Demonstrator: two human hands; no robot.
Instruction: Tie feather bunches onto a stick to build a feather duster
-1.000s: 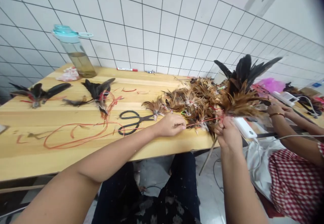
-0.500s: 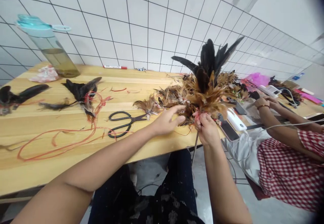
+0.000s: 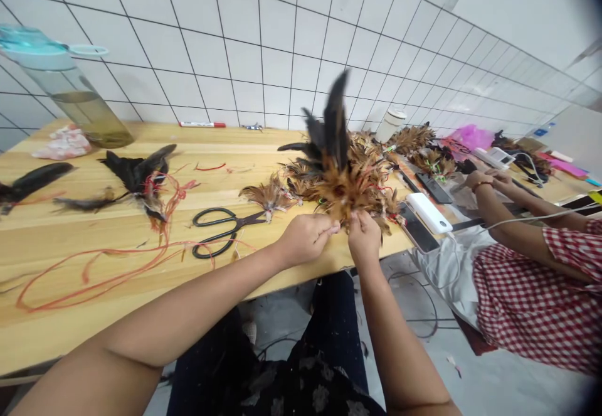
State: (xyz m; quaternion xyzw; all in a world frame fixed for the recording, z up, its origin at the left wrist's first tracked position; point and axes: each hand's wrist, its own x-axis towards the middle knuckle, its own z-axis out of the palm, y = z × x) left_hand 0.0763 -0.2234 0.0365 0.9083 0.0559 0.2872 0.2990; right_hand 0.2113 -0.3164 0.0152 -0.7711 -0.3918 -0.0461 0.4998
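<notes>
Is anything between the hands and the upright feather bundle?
Nothing visible: the right hand grips the feather bundle at its base, the left hand sits close beside it, and the scissors lie to the left.

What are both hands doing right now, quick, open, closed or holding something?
Left hand: closed in a pinch; whether it grips anything cannot be told.
Right hand: closed, holding the feather bundle by its base.

one held feather bunch (image 3: pixel 345 184), one blue-lidded bottle (image 3: pixel 94 121), one marker (image 3: pixel 202 125)
</notes>
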